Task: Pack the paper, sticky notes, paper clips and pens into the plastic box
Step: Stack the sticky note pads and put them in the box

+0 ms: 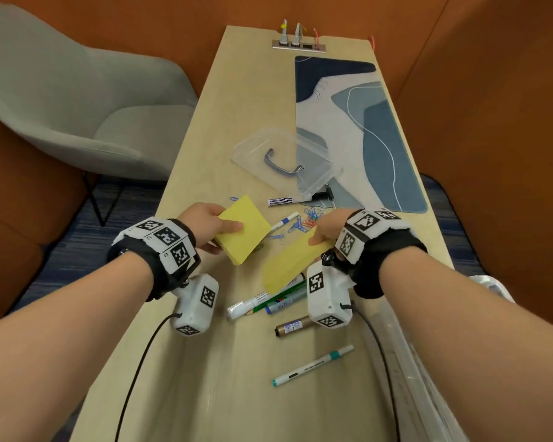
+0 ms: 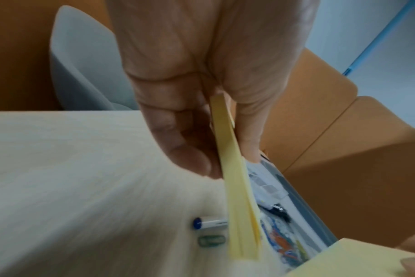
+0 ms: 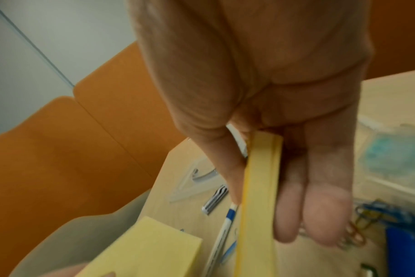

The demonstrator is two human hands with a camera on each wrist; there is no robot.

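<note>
far left: grey upholstered chair point(image 1: 77, 100) against orange padded walls point(image 1: 492, 90), blue striped carpet point(image 1: 77, 218) below. centre: long pale wooden table point(image 1: 205, 378) running away from the viewer, narrow, with both long edges close to the walls; power strip point(image 1: 299, 46) set in at the far end. bare wood along the left side and in the near part of the table.

left hand point(image 1: 205, 224) raised over the table's left half, thumb on top and fingers beneath, pinching a yellow sticky-note pad point(image 1: 241, 231) tilted off the surface. just right of it, loose paper clips point(image 1: 310, 215) and a blue-capped marker point(image 1: 283, 220) on the wood. beyond these, clear plastic lid with a grey handle point(image 1: 281, 161), half on a blue-patterned mat point(image 1: 358, 129) along the right edge.

right hand point(image 1: 331, 228), thumb against fingers, gripping a second yellow pad point(image 1: 296, 260) edge-on above a cluster of pens point(image 1: 268, 303). nearer: bronze marker point(image 1: 292, 327) and teal-tipped pen point(image 1: 313, 365), well apart. at the right edge, clear plastic box point(image 1: 428, 362), mostly hidden behind the right forearm.
</note>
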